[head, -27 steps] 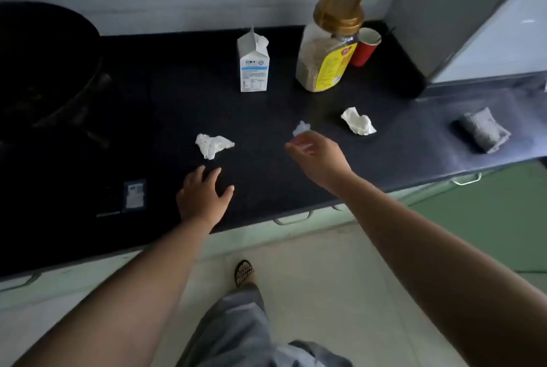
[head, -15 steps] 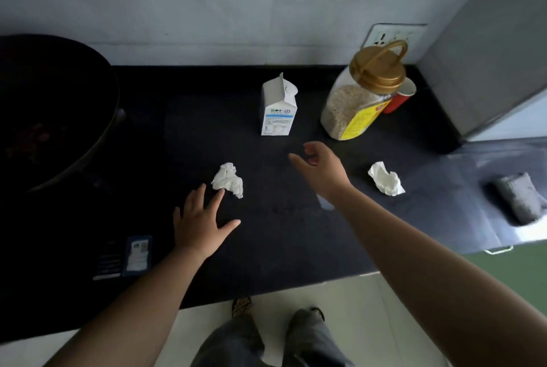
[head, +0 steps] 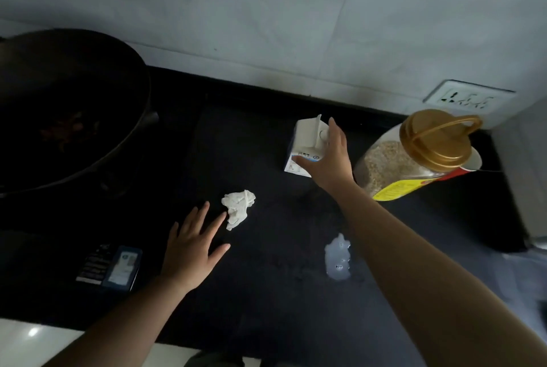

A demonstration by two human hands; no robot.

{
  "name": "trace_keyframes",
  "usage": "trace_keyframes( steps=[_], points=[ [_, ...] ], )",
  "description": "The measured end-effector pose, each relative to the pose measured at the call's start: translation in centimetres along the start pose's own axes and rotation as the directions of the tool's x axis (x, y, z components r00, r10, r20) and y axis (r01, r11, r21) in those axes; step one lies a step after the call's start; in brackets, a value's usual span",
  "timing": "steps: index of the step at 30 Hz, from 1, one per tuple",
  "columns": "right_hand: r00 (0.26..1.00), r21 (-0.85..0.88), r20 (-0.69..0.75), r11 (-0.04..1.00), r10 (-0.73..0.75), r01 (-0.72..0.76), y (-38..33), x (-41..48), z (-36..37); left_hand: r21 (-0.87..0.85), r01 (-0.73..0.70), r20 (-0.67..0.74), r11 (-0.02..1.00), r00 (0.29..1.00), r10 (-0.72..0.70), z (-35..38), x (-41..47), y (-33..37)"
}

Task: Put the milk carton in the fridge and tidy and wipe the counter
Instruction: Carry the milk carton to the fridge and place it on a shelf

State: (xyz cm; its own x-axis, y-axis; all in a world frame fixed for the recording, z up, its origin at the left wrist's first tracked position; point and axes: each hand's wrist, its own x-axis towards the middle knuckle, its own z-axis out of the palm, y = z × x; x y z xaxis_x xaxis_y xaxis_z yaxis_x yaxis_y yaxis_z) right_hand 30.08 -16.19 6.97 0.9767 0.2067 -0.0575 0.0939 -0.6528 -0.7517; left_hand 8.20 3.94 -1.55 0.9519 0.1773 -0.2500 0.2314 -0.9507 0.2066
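The white milk carton [head: 306, 135] stands on the black counter [head: 266, 301], beside a large jar. My right hand [head: 328, 159] is closed around its right side, thumb across the front label and a finger up by the gable top. My left hand [head: 192, 245] lies flat on the counter with fingers apart, its fingertips just short of a crumpled white tissue [head: 238, 208]. A small white puddle [head: 337, 260] sits on the counter under my right forearm.
A clear jar with a gold lid [head: 414, 156] stands right of the carton, with a red cup's edge [head: 461, 172] behind it. A black wok [head: 65, 106] fills the left. A dark flat packet [head: 118, 266] lies left of my left hand. A wall socket [head: 467, 97] is behind the jar.
My right hand reached forward from mid-counter and closed on the carton. My left hand slid forward toward the tissue. The view moved closer and tilted down.
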Motion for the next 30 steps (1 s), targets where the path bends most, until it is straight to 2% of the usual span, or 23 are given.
trace_keyframes(
  steps=[3,9,15,21,26,30],
  points=[
    [0.996,0.012,-0.003,0.996,-0.091,0.091,0.4,0.5,0.0,-0.017,0.035,-0.015,0.999,0.999,-0.035,0.3,-0.1,0.5],
    [0.995,0.096,0.052,0.992,-0.085,0.080,1.2,-2.4,-0.1,-0.073,0.140,-0.007,0.987,0.990,-0.141,0.4,-1.2,1.8],
    [0.971,0.121,0.112,0.973,-0.210,0.197,3.3,-6.9,-0.6,-0.095,0.219,-0.009,0.971,0.975,-0.221,0.4,-2.0,3.4],
    [0.933,0.167,0.232,0.956,-0.274,0.240,3.3,-6.1,-1.5,-0.096,0.283,0.007,0.954,0.959,-0.283,0.5,-2.2,4.2],
    [0.980,0.082,0.096,0.982,-0.177,0.169,2.7,-6.9,-1.4,-0.098,0.304,0.019,0.948,0.953,-0.303,0.6,-2.8,4.9],
    [0.973,0.104,0.110,0.976,-0.204,0.193,3.5,-8.9,-1.3,-0.097,0.300,0.002,0.949,0.953,-0.301,1.6,-3.8,5.1]
  ],
)
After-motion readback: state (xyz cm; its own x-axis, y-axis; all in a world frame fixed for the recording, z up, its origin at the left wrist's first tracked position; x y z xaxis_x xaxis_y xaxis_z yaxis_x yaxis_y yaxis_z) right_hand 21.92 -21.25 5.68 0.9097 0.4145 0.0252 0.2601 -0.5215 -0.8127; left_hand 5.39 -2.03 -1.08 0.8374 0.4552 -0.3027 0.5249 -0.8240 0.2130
